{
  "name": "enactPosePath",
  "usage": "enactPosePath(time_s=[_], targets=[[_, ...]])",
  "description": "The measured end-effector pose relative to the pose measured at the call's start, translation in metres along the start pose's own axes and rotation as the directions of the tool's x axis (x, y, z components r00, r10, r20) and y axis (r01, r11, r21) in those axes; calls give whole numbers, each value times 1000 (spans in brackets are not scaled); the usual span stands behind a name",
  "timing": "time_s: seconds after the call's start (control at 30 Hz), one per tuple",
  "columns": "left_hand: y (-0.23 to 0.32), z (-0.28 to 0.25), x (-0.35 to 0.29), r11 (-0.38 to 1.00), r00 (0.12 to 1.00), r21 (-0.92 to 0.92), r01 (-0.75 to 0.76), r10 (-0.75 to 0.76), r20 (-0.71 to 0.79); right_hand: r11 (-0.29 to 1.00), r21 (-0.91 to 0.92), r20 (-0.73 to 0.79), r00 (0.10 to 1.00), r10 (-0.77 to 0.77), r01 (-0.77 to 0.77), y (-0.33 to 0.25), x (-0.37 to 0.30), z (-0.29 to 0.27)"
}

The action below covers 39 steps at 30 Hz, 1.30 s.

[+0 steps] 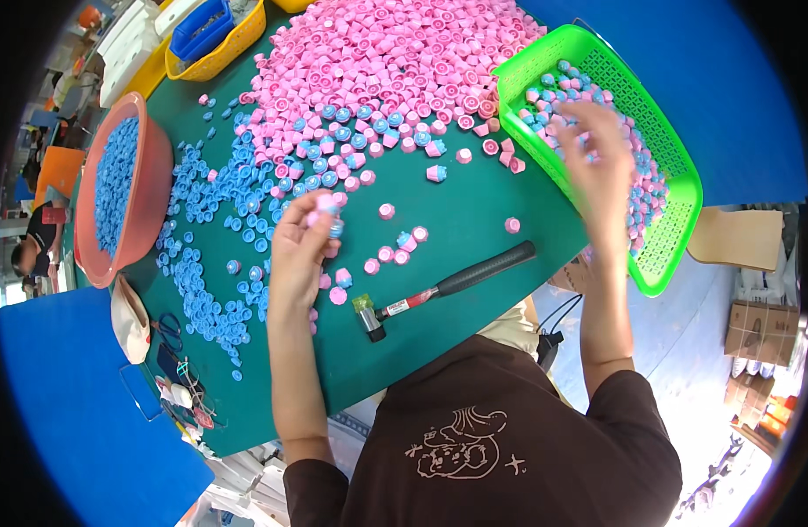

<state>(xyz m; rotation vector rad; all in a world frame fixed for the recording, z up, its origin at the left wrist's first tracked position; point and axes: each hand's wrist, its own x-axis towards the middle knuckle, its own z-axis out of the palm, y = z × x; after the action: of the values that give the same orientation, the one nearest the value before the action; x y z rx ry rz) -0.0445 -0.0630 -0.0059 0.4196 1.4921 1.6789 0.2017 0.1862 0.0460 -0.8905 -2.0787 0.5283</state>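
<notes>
My left hand (300, 241) is closed in a pinch on a small pink-and-blue cupcake-shaped piece (326, 205), held just above the green table. Over the green basket (666, 145) at the right is my right hand (594, 154), blurred by motion; its fingers look apart, with nothing visible between them. Several joined cupcake-shaped pieces (647, 186) lie in that basket. A big heap of pink cups (395, 53) covers the far part of the table. Blue caps (215, 299) are scattered left of my left hand. Some joined pieces (435, 174) lie along the heap's near edge.
A mallet (456, 283) with a black grip lies in front of me. At the left stands a pink-orange tub (149, 189) of blue caps, with scissors (166, 331) nearer me. A yellow basket (232, 51) holding a blue bin (202, 28) is at the far left.
</notes>
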Motion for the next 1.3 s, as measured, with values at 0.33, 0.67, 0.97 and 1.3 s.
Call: enactPosePath(time_s=[0.33,0.67,0.97,1.3], targets=[[25,-3,-21,930,996,364,-40,10,84,928,-162,464,856,-228,335,-23,-23,119],[14,10,-60,156,972,966,-209,144,187,967,119,442,860,-254,224,-24,-28,84],[37,-7,-60,874,996,482,63,-25,-84,963,-269,-15,1000,-12,7,13,19,-20],[31,-68,-71,806,980,-571,-155,51,-193,906,285,779,474,-409,314,-56,-49,75]])
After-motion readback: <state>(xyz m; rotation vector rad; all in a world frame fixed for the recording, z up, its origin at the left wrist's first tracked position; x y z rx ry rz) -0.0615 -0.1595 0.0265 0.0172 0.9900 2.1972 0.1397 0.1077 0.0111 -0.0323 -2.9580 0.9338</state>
